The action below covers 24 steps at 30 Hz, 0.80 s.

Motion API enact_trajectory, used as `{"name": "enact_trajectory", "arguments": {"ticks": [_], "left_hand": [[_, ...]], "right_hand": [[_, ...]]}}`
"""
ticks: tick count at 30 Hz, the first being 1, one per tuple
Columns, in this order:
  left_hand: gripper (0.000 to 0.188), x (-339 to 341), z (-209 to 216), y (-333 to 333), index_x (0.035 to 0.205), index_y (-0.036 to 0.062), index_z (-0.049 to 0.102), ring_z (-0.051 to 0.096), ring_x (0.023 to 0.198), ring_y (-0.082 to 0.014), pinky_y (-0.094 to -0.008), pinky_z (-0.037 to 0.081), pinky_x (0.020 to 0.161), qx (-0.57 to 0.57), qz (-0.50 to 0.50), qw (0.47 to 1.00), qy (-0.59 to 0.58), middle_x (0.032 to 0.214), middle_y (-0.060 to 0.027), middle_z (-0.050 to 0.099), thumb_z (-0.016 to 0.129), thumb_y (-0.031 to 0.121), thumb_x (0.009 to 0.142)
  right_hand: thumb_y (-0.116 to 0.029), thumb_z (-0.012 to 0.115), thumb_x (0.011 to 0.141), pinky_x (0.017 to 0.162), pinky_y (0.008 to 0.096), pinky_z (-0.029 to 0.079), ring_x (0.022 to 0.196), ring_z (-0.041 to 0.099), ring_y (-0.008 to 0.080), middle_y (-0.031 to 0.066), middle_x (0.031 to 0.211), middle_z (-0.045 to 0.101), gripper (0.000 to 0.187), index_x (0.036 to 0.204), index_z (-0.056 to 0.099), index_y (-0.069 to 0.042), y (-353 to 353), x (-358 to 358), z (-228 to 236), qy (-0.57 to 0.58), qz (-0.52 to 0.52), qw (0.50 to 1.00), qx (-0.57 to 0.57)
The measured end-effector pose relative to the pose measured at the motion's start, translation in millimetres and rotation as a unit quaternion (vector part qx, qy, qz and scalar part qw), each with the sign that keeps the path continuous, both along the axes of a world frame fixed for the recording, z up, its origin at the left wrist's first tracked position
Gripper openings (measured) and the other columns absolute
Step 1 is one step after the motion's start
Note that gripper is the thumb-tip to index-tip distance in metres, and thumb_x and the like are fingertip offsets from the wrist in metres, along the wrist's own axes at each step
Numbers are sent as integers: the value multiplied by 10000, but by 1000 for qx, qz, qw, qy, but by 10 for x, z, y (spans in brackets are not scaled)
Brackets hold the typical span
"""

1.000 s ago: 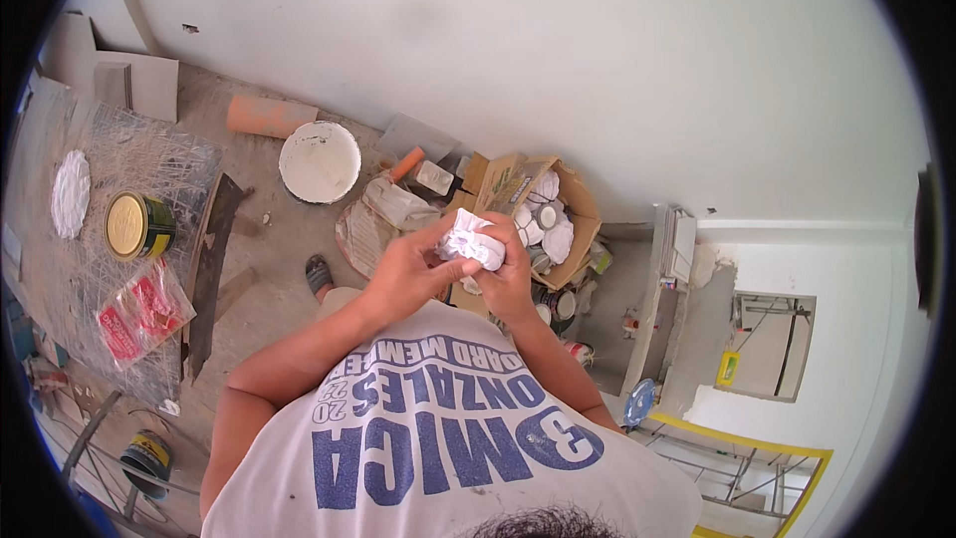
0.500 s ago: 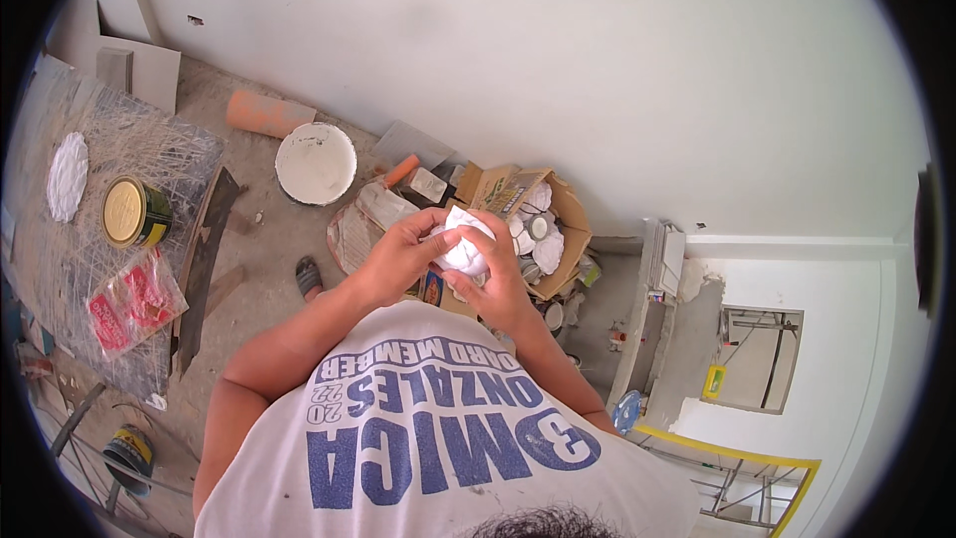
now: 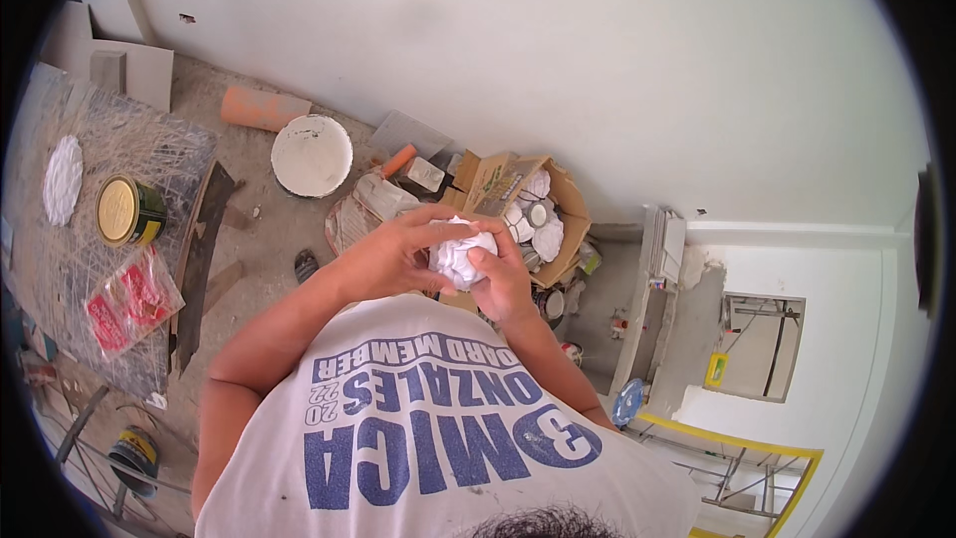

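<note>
In front of my chest I hold a crumpled white cloth rag, bunched into a ball. My left hand curls around its left side, fingers over the top and thumb below. From the right, my right hand grips it, with the thumb pressed on its face. Just beyond my hands stands an open cardboard box with several white bundles and cans inside. Another white rag, round and ruffled, lies flat on the scratched table at the left.
A gold-lidded can and a red-and-clear plastic packet are on the table. Beyond it stand a white-topped bucket and an orange pipe by the wall. A black bucket is at lower left.
The rag has been pressed into a rounder, more crumpled ball, its pointed top gone. My left fingers have spread across its upper side, and my right thumb has shifted onto its front.
</note>
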<state>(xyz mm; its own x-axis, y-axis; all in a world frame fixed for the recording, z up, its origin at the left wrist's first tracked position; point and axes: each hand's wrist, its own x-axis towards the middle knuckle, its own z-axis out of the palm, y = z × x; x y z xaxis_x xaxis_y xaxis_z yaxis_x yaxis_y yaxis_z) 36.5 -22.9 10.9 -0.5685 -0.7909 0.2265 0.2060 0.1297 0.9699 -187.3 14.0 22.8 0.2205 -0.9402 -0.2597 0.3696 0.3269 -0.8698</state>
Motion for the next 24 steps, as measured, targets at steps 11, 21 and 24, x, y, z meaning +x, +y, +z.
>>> {"name": "enact_trajectory", "arguments": {"ticks": [11,21,24], "left_hand": [[298,-241,-433,38,1124,42,733,646,839,-92,-242,531,671,126,38,980,146,975,-22,623,833,91,847],[138,320,-671,357,993,26,718,630,785,-79,-253,517,665,303,192,914,190,877,-13,689,759,146,937],[147,680,-620,561,1017,24,704,627,795,-83,-255,519,676,279,316,881,214,903,-20,692,733,156,959]], "right_hand": [[-238,717,958,929,404,526,1118,586,260,119,1297,537,523,1387,459,-84,-31,-72,174,166,118,978,-41],[-121,856,799,1022,404,492,1228,563,254,181,1329,518,822,1451,368,-7,-252,734,207,394,239,861,-216],[-131,825,808,1010,408,495,1209,564,260,173,1325,512,786,1442,377,-9,-376,1225,73,346,281,874,-196]]}}
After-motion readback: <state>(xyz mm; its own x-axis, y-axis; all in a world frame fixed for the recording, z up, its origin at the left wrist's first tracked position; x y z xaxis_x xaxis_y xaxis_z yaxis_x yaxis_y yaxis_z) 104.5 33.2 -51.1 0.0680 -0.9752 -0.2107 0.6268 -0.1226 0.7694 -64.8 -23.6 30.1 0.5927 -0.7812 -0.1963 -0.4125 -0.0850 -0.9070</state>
